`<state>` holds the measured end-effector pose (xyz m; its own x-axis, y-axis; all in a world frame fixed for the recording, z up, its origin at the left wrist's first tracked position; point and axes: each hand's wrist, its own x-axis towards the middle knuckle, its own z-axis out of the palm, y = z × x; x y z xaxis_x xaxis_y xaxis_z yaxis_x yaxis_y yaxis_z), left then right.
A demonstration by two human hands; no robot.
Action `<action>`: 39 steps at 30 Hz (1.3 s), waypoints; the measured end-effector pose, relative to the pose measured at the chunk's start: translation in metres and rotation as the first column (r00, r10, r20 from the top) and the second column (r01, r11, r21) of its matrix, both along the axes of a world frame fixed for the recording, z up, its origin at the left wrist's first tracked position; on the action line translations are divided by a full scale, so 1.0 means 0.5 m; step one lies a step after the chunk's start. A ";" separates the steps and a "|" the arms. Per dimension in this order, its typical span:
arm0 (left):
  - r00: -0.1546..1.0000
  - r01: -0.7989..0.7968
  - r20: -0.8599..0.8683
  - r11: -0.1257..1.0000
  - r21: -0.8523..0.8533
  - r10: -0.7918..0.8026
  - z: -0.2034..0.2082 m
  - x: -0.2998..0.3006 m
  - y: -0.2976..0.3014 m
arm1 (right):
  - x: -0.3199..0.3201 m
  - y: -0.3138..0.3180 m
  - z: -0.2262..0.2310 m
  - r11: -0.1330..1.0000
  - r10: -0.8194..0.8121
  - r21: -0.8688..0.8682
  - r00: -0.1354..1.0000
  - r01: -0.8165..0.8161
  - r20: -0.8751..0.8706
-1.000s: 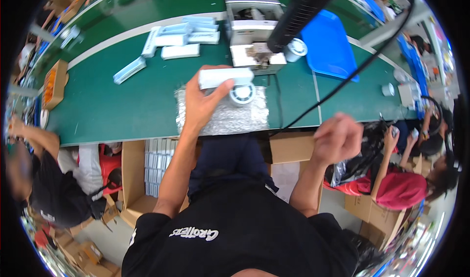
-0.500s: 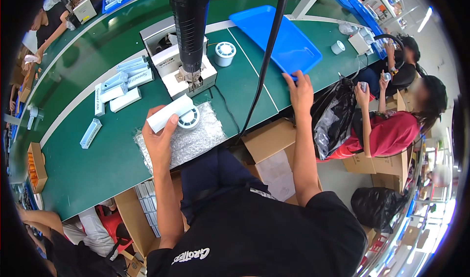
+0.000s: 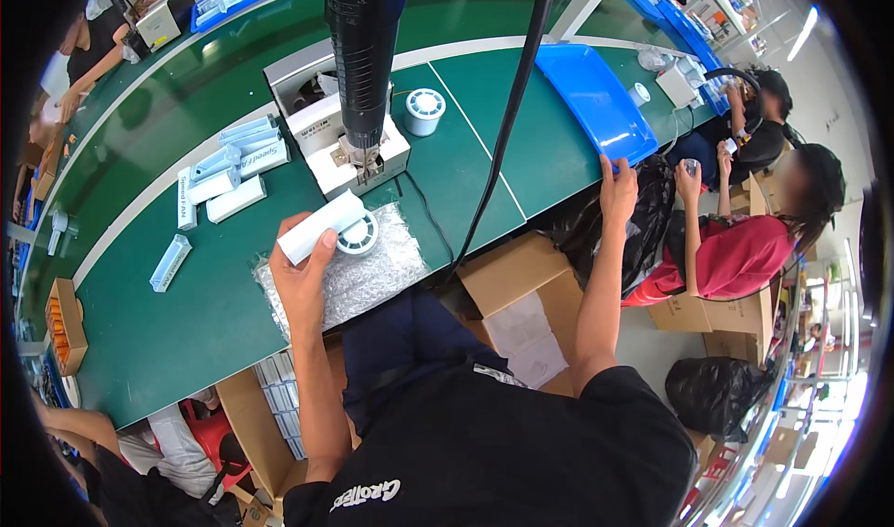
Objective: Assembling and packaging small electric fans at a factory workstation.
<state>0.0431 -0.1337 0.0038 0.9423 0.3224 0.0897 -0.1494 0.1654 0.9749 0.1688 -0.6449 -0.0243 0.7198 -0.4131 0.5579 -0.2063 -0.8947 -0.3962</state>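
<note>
Here the left hand (image 3: 303, 280) is closed around a slim white box (image 3: 321, 227), held tilted just above a sheet of bubble wrap (image 3: 358, 280) on the green workbench (image 3: 186, 313); a white spool (image 3: 358, 234) lies on the wrap, partly behind the box. The right hand (image 3: 617, 184) reaches well apart to the near edge of a blue tray (image 3: 591, 99); its fingers rest on the rim, but whether they clasp it cannot be told. A black powered driver (image 3: 365, 47) hangs over a white fixture block (image 3: 358, 150), close to the raised box, and a black cable (image 3: 507, 117) drops across the bench between the two hands. Judged from this layout, the box could knock against the hanging driver or the fixture if lifted further, and the outstretched right arm could snag the cable and set the tool swinging; the wrap, being loose, could also slide and carry the spool with it. More white boxes (image 3: 223, 168) lie in a loose group farther left. The driver's upper end is cut off by the frame, the tray's contents are hard to make out, and the fisheye rim bends and blurs the other people seated around the bench.
</note>
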 end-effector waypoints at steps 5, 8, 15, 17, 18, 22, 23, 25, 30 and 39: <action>1.000 -0.001 0.001 1.000 0.003 0.001 0.003 0.001 -0.001 | 0.018 -0.037 0.000 1.000 -0.009 -0.026 1.000 0.009 -0.013; 1.000 -0.010 0.000 1.000 0.012 0.010 0.005 0.002 -0.004 | 0.035 -0.060 -0.004 0.998 -0.036 -0.046 0.999 0.036 0.002; 1.000 0.000 -0.004 1.000 0.002 0.000 0.006 0.000 -0.001 | 0.082 -0.125 -0.011 0.990 -0.135 -0.050 0.990 0.133 -0.045; 1.000 -0.005 -0.005 1.000 0.000 0.005 0.006 -0.003 0.000 | 0.102 -0.140 -0.017 0.988 -0.142 -0.069 0.989 0.139 -0.030; 1.000 -0.014 -0.011 1.000 0.009 0.014 0.007 -0.004 0.000 | 0.113 -0.151 -0.015 0.988 -0.141 -0.071 0.990 0.139 -0.028; 1.000 -0.009 -0.001 1.000 -0.018 0.009 0.006 -0.008 0.002 | 0.144 -0.230 -0.030 0.978 -0.184 -0.101 0.983 0.182 -0.014; 1.000 0.021 0.024 1.000 -0.017 -0.021 -0.002 0.004 -0.003 | 0.150 -0.251 -0.036 0.965 -0.216 -0.134 0.974 0.224 0.068; 0.999 -0.030 0.025 0.998 0.059 0.029 -0.004 0.004 0.003 | 0.132 -0.186 0.002 0.917 -0.336 -0.227 0.942 0.328 0.002; 0.995 -0.094 0.060 0.952 0.291 0.080 0.048 0.016 -0.013 | -0.160 0.288 0.223 0.820 0.353 0.095 0.629 -0.564 0.693; 0.991 -0.071 -0.022 0.664 0.745 0.131 0.144 0.024 -0.033 | -0.178 0.670 0.173 0.343 0.928 0.303 0.370 -0.889 0.037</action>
